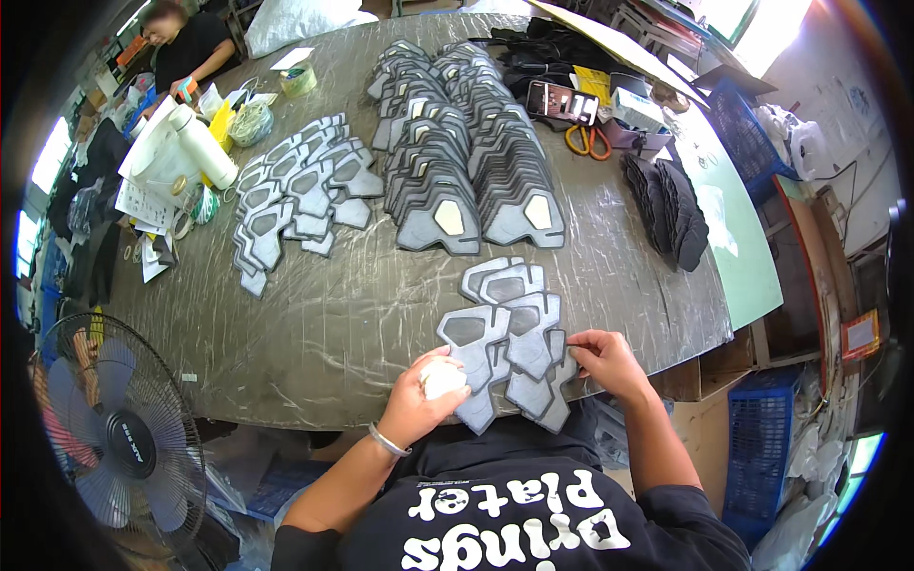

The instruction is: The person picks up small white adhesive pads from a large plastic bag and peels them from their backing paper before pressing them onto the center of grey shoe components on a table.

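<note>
Just in front of me an overlapping group of grey angular panels (526, 350) with dark edging lies at the table's near edge. My left hand (419, 395) is closed round a small bundle of cream-white pieces (444, 379), beside the leftmost panel. At the group's right side, the fingertips of my right hand (612, 364) pinch the edge of a grey panel (564, 369). Farther off stand two long rows of similar panels (522, 221); the front one in each row bears a cream patch (448, 217). More panels (309, 186) overlap in a group to the left.
A phone (562, 103), orange-handled scissors (587, 143) and stacked black pieces (665, 211) occupy the table's right side. A white bottle (203, 145) and tape rolls (298, 80) stand at the left. A fan (129, 440) is near left; a person (190, 52) sits far left.
</note>
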A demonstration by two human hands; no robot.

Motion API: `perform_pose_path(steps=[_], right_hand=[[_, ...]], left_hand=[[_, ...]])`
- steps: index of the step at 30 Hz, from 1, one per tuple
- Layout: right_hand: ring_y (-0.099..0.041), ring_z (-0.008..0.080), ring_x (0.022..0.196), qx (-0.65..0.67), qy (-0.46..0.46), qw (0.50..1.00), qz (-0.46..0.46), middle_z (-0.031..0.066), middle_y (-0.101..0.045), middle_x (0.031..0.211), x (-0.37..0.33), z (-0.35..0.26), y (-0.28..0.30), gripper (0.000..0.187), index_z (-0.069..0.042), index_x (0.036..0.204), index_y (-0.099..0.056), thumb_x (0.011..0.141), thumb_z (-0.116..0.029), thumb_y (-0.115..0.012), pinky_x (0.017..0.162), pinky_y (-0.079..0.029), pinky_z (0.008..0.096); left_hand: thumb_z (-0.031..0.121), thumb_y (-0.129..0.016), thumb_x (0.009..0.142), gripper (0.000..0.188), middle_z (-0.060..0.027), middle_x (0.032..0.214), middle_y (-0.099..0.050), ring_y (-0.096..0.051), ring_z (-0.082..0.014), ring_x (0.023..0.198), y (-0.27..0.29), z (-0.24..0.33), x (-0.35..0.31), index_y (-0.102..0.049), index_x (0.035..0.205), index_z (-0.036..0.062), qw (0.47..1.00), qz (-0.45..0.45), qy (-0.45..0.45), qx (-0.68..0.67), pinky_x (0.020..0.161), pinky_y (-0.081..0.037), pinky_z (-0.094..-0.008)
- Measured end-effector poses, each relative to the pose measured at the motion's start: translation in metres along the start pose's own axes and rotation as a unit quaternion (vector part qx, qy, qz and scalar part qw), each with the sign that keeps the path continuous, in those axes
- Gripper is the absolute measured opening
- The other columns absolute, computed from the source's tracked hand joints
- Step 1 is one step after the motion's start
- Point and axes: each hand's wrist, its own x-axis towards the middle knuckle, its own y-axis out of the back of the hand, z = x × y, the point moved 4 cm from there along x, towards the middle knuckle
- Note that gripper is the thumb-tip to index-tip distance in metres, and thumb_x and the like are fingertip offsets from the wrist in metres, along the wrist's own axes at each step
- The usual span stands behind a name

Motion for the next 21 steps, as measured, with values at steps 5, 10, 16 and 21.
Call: perform_pose_path(steps=[5, 10, 16, 21], right_hand=[[-0.061, 0.0102, 0.065, 0.031, 0.03, 0.999, 0.023, 0.0085, -0.069, 0.079, 0.01, 0.01, 0.013, 0.025, 0.006, 0.104, -0.066, 0.084, -0.007, -0.061, 0.057, -0.051, 0.0263], [-0.063, 0.0138, 0.066, -0.024, 0.049, 0.999, 0.004, 0.0133, -0.07, 0.078, 0.016, 0.004, 0.016, 0.023, 0.004, 0.101, -0.068, 0.083, -0.009, -0.063, 0.061, -0.05, 0.0294], [-0.066, 0.0223, 0.069, -0.156, 0.221, 0.947, 0.172, 0.0137, -0.064, 0.083, 0.009, -0.017, 0.028, 0.014, 0.0, 0.092, -0.069, 0.083, -0.011, -0.066, 0.064, -0.052, 0.0316], [-0.062, 0.0134, 0.074, 0.053, 0.27, 0.959, -0.073, 0.0067, -0.062, 0.083, 0.008, -0.102, 0.005, 0.018, 0.001, 0.101, -0.069, 0.085, -0.009, -0.067, 0.064, -0.05, 0.0265]], left_hand=[[0.011, -0.075, 0.077, 0.045, -0.0053, 0.104, -0.063, -0.062, -0.0083, 0.078, -0.02, 0.014, 0.018, -0.058, 0.118, 0.002, 0.997, 0.002, 0.056, -0.046, 0.055, -0.054, -0.0218], [0.009, -0.072, 0.08, 0.045, -0.0044, 0.1, -0.063, -0.063, -0.0092, 0.081, -0.015, 0.017, 0.018, -0.057, 0.121, 0.0006, 0.995, -0.003, 0.09, -0.034, 0.058, -0.056, -0.0233], [0.014, -0.074, 0.079, 0.039, -0.003, 0.092, -0.064, -0.06, -0.0078, 0.075, -0.01, 0.037, 0.011, -0.062, 0.114, 0.0025, 0.996, 0.041, 0.074, 0.018, 0.056, -0.054, -0.0219], [0.009, -0.072, 0.08, 0.031, -0.0023, 0.097, -0.066, -0.062, -0.0076, 0.079, -0.037, 0.065, 0.024, -0.063, 0.108, 0.0024, 0.992, -0.084, 0.091, 0.014, 0.059, -0.054, -0.0225]])
